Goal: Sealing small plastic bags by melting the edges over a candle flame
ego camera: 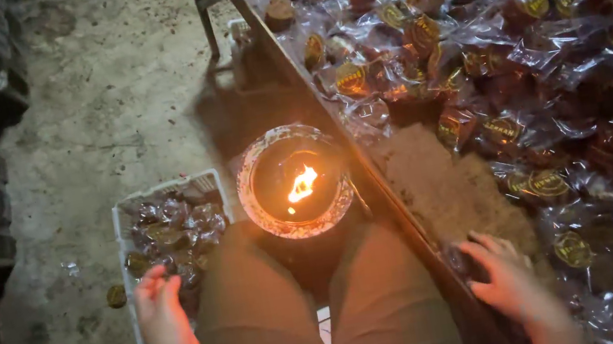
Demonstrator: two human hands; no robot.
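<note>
From the head camera I see my left hand [161,311] loosely open, empty, over the white plastic crate of wrapped brown discs [166,234]. My right hand [501,272] grips a clear-wrapped disc [460,258] near the flaming glass bowl [294,181]; its film could scorch.

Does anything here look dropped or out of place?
Yes. One small round brown piece lies alone on the concrete floor, just left of the white crate that holds wrapped ones. The left hand hovers over that crate. Also, an open flame burns between the person's knees.
</note>
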